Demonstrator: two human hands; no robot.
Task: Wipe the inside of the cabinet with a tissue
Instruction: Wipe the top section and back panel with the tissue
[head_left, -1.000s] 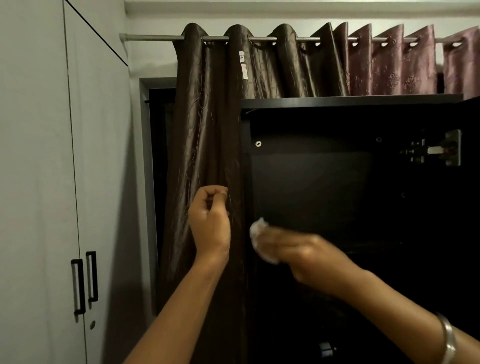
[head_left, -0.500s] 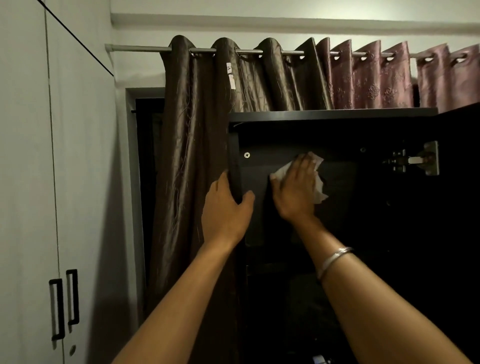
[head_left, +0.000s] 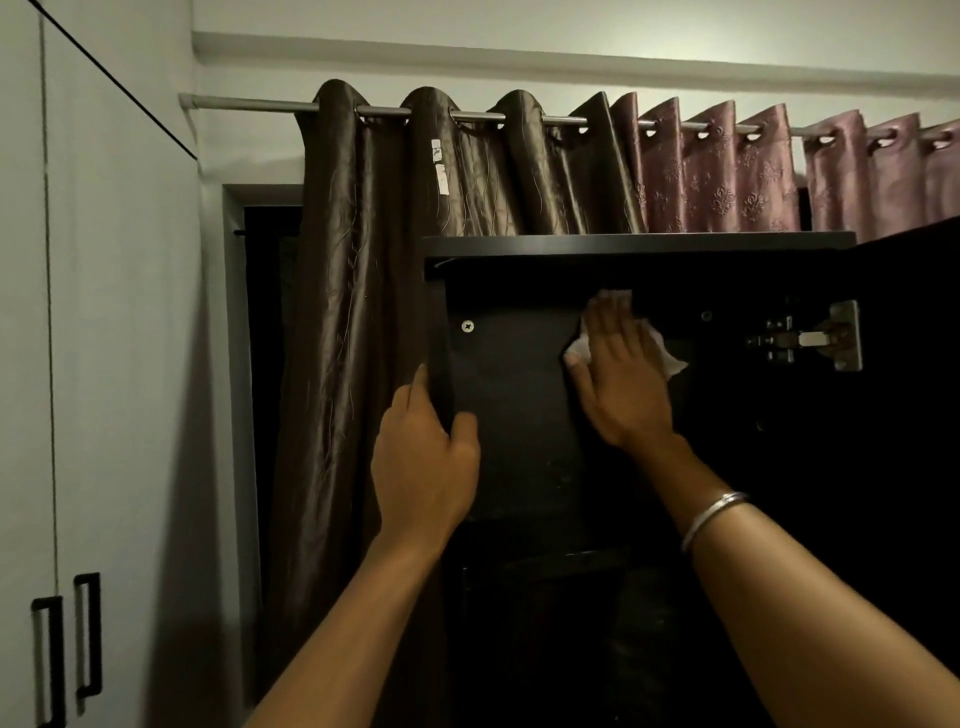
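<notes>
cabinet: dark cabinet, tall, interior very dim; top panel just under the curtain folds, door swung open at right
cabinet contents: upper compartment shows only the tissue and the hand on its back panel; one screw at upper left of that panel; lower part too dark to tell what is in it
tissue: white tissue, crumpled, flat against the upper back panel inside the cabinet, near the top; edges stick out above the fingertips, left of the thumb side and to the right of the palm
right hand: right hand flat, fingers straight and together, palm pressing tissue on the panel; silver bangle on the wrist
left hand: left hand grips the cabinet's left front edge, thumb curled round onto the inner face, fingers wrapped behind the edge, mostly hidden
hinge: metal hinge on the right side, at door joint, level with the tissue
curtains: brown curtain behind and left of cabinet, touching its side; pink curtain to the right above the cabinet top; both on one rod
wardrobe: pale wardrobe at far left, doors closed, two black handles low down
</notes>
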